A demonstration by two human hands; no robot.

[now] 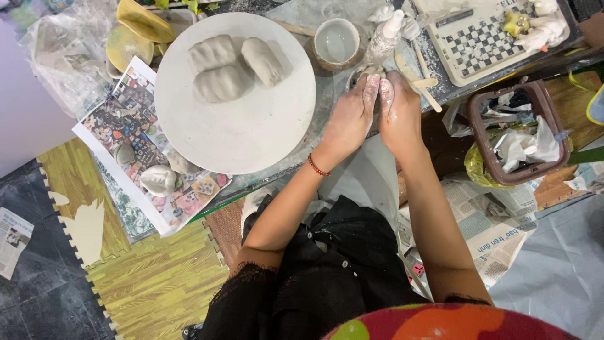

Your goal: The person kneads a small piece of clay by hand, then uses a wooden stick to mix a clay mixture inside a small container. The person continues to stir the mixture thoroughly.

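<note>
Head view: the bench (327, 104) carries a big round board (251, 132) on the left; right of it my left hand (349, 119) and right hand (397, 113) grip a small grey clay pot (363, 70), fingers pressed together on it. Even, gentle squeezing should keep its wet, smeared wall uniform.

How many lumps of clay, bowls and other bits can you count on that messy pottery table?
Grey clay lumps on the round board: 3
Clay lump on the printed sheet: 1
Clay cup of water: 1
Small clay piece between both hands: 1
Checkered board: 1
Brown basket: 1
Total: 8
</note>
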